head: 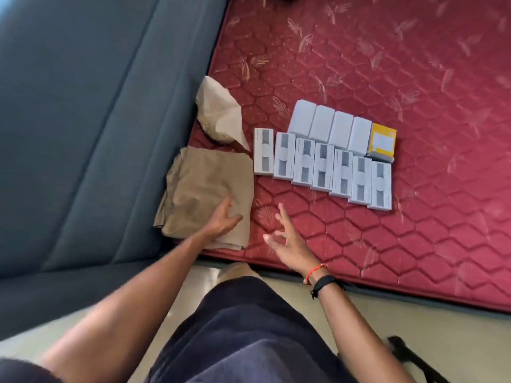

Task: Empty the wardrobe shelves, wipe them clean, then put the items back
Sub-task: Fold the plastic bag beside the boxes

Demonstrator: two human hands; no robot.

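On the red quilted mattress (387,64) lie two rows of small white boxes (320,167), several in each row, with a yellow box (383,139) at the right end of the back row. Left of them is a folded tan cloth (204,183), and behind it a crumpled piece of brown paper (218,111). My left hand (224,219) rests on the near part of the tan cloth with fingers spread. My right hand (284,236) hovers just above the mattress beside the cloth, fingers spread, holding nothing.
A dark blue-grey padded surface (83,120) runs along the mattress's left side. Pale floor (414,322) lies in front of the mattress, with a black object (409,355) on it at the lower right. My dark shorts fill the bottom middle.
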